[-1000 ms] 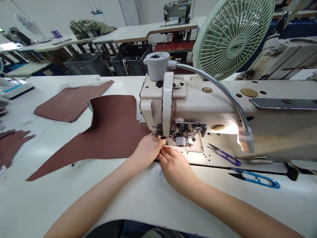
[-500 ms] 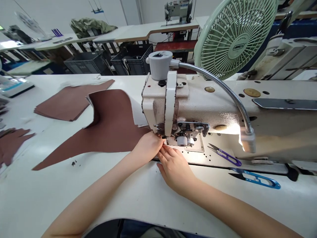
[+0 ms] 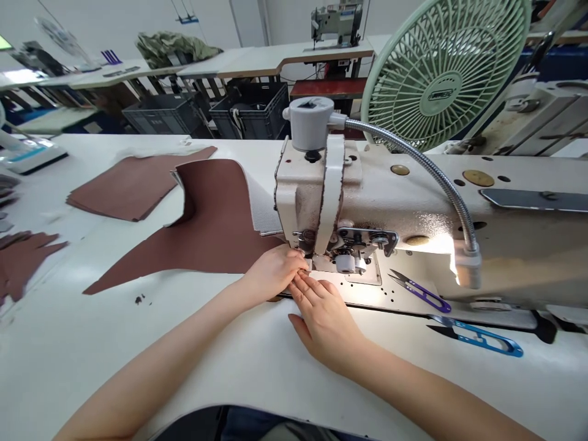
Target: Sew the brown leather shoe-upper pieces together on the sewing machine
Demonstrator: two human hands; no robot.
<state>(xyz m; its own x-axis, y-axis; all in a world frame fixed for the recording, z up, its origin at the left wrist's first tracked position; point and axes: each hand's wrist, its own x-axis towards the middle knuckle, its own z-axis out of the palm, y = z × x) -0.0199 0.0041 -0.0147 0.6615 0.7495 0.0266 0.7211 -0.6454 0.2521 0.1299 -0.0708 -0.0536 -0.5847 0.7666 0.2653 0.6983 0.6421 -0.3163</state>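
Note:
A brown leather-like panel (image 3: 215, 214) with a pale underside lies left of the sewing machine (image 3: 362, 184), one part curled upward. Its right end runs under the machine head, beside the needle area. My left hand (image 3: 273, 271) is closed at that end, fingers bent and pressed together by the presser foot, which the hand partly hides. My right hand (image 3: 324, 315) rests flat on the machine bed, fingers stretched out and thumb apart, its fingertips touching the left fingers. What lies beneath the fingertips is hidden.
Purple thread snips (image 3: 425, 292) and blue thread snips (image 3: 482, 337) lie right of my hands. Stacked brown panels (image 3: 138, 187) and scraps (image 3: 27, 257) are at the left. A lamp on a flexible neck (image 3: 416, 159) arches over the machine; a green fan (image 3: 441, 92) stands behind.
The view has shifted slightly. The brown panel's pointed left end has moved right and away from me. My right thumb stands further out from its fingers; both hands stay by the presser foot.

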